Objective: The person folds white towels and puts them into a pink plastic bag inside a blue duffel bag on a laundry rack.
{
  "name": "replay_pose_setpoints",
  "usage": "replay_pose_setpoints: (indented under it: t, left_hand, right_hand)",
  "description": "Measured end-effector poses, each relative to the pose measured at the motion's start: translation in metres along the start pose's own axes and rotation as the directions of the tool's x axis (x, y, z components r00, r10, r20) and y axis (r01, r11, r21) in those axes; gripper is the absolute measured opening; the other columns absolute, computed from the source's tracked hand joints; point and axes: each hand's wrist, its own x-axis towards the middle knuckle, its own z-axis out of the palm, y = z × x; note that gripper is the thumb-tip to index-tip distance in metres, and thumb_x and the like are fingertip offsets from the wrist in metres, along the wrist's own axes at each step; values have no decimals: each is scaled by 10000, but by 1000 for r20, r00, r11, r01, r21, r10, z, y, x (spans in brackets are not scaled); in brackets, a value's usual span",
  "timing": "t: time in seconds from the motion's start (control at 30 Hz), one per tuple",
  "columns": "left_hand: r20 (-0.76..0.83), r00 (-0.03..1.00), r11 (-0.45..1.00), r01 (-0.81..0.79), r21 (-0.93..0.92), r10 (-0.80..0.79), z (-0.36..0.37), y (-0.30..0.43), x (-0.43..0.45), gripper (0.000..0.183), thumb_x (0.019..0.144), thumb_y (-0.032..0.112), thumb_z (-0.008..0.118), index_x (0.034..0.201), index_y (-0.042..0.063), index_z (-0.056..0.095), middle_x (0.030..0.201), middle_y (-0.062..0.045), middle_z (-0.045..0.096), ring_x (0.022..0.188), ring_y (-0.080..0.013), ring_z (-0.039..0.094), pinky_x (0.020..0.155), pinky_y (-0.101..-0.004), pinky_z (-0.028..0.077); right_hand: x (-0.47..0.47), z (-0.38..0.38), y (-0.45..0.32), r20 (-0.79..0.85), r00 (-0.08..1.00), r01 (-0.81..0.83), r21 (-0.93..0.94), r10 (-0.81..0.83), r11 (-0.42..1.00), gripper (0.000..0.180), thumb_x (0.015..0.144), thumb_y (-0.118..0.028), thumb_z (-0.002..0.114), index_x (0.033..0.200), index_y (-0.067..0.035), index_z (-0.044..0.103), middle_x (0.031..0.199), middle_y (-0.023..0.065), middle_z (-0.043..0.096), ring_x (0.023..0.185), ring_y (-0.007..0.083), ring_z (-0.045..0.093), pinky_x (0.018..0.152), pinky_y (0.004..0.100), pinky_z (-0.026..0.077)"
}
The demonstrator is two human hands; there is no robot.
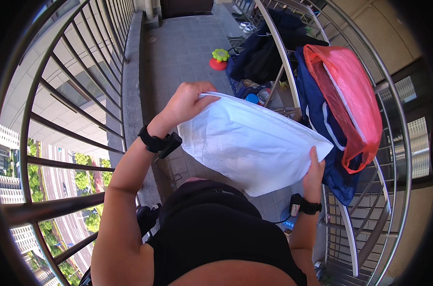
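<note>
A white cloth (245, 143), folded over with its layered edge on the far side, is stretched out in front of my body. My left hand (187, 102) pinches its upper left corner between thumb and fingers. At the opposite end, my right hand (314, 171) grips the pointed right corner, thumb on the near face. The cloth sags between both hands, above the tiled floor. Just right of that corner, a red plastic bag (359, 93) lies on dark blue clothing (316, 103) with white trim, draped over a metal rack (286, 64).
Metal railings (70, 139) curve along the left above a concrete ledge (132, 78). Further off stand a blue plastic crate (238, 85), a red and green toy-like item (219, 59) and pale shoes (247, 27). Dark garments (263, 50) hang over the rack.
</note>
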Motion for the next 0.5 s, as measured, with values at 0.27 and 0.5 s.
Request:
replay_pose_setpoints:
  t: [0.27,0.5]
  left_hand:
    - [252,892,926,-352,-134,376,67,79,6,171,811,126,700,955,53,643,774,-163,639,731,-356,631,639,-406,497]
    - [476,860,799,413,-438,-183,31,54,-6,243,838,66,745,1050,21,636,869,-35,673,803,-68,640,699,-217,512]
  right_hand:
    - [-27,106,-83,699,517,852,-364,-494,378,627,681,-256,825,1219,-57,572,1147,134,650,1113,283,596,1047,450,344]
    - [-42,104,-31,599,792,261,-161,-116,952,298,904,-279,690,876,13,633,694,35,573,648,66,507,567,260,402]
